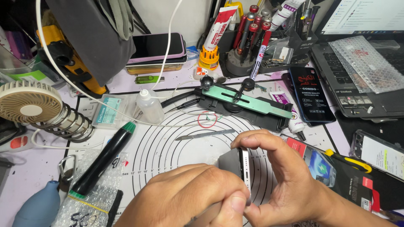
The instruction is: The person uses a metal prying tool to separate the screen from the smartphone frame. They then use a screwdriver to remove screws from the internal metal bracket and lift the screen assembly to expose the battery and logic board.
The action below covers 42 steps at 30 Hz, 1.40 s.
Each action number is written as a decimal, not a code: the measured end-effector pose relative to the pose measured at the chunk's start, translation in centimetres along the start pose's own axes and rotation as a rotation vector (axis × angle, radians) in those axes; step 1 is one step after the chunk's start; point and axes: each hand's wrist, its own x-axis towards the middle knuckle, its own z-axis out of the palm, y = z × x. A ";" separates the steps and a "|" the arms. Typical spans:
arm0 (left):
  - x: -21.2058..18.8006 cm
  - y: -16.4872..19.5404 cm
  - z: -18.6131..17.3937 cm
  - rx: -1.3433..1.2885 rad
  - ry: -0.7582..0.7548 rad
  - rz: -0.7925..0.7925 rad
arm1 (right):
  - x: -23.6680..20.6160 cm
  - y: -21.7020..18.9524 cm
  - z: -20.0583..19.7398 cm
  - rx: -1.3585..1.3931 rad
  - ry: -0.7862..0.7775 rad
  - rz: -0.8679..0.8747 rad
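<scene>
Head cam: both my hands low centre, over the white work mat (168, 147) w/ concentric rings. My left hand (189, 195) is curled shut around the lower end of a phone (243, 162), thumb pressed at its edge. My right hand (280, 176) is closed on the phone's upper part, fingers arched over the top, thumb underneath. Phone is held edge-on, metal side frame facing up toward me, just above the mat, grey back turned left.

Left of my hands: a black pen-shaped tool w/ green ends (103, 159) lies diagonal, partly on bubble wrap (90, 197). Blue rubber blower (35, 208) at bottom-left corner. Small beige fan (29, 103) further up, on a coiled stand.

Beyond the phone: thin metal blade (205, 135) flat on the mat, then a red rubber band (207, 120), then a black clamp jig w/ green bar (246, 103). Small clear squeeze bottle (150, 106) stands near the jig's left end.

Right side: dark boxed screen protector (311, 94), laptop (362, 75) w/ bubble wrap on its keys, yellow-handled tool (349, 161) on a black package. Back: screwdriver rack (252, 38), stacked phones (158, 48).
</scene>
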 end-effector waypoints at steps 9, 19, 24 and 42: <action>1.1 -0.4 0.3 -0.006 0.015 -0.072 | 0.0 1.5 -1.3 0.008 0.001 0.003; 1.3 -2.0 -0.4 0.024 -0.031 0.058 | 1.0 1.9 -0.6 0.009 0.007 0.009; 1.1 -2.3 -0.9 -0.141 -0.112 -0.180 | 1.3 2.5 -0.9 0.014 -0.011 -0.022; 3.3 -2.1 1.0 0.101 0.215 0.116 | -0.6 3.1 -1.6 0.121 -0.049 0.018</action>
